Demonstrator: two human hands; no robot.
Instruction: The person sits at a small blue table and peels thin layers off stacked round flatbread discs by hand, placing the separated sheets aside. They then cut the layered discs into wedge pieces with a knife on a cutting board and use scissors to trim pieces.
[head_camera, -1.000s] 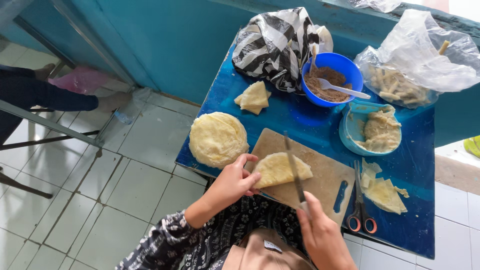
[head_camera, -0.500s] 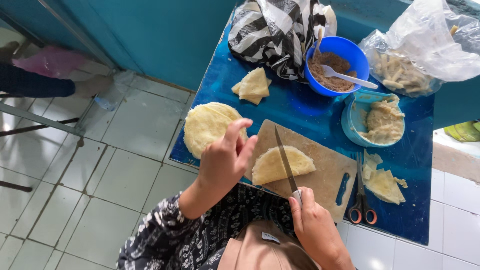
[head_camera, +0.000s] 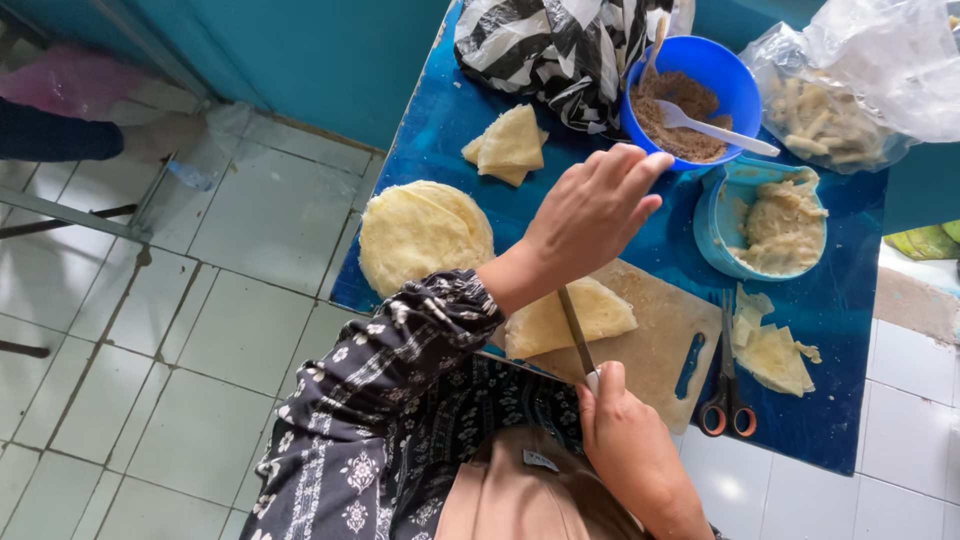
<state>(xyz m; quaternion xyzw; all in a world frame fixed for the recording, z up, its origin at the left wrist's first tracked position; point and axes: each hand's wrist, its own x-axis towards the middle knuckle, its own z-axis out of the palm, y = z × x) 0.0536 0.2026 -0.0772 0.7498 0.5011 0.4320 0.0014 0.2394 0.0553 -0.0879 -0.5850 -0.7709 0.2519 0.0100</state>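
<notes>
My left hand (head_camera: 592, 210) hovers empty with fingers apart, stretched out above the blue table (head_camera: 440, 130) toward a blue bowl (head_camera: 735, 85) of brown filling with a white spoon (head_camera: 715, 128) in it. My right hand (head_camera: 625, 440) grips the handle of a knife (head_camera: 575, 328) whose blade lies across a half-round yellow flatbread (head_camera: 575, 315) on a wooden cutting board (head_camera: 655, 345). A stack of round flatbreads (head_camera: 422, 235) lies left of the board. Folded pieces (head_camera: 510, 145) rest further back.
A light-blue bowl (head_camera: 722, 215) of pale mash stands right of my left hand. Scissors (head_camera: 727, 400) and cut bread scraps (head_camera: 775, 350) lie at the right. A striped bag (head_camera: 545, 45) and a clear plastic bag (head_camera: 850, 90) sit at the back. Tiled floor (head_camera: 200, 330) lies to the left.
My left hand has lifted off the flatbread on the board and reached forward to the blue bowl. The right hand keeps the knife on the board.
</notes>
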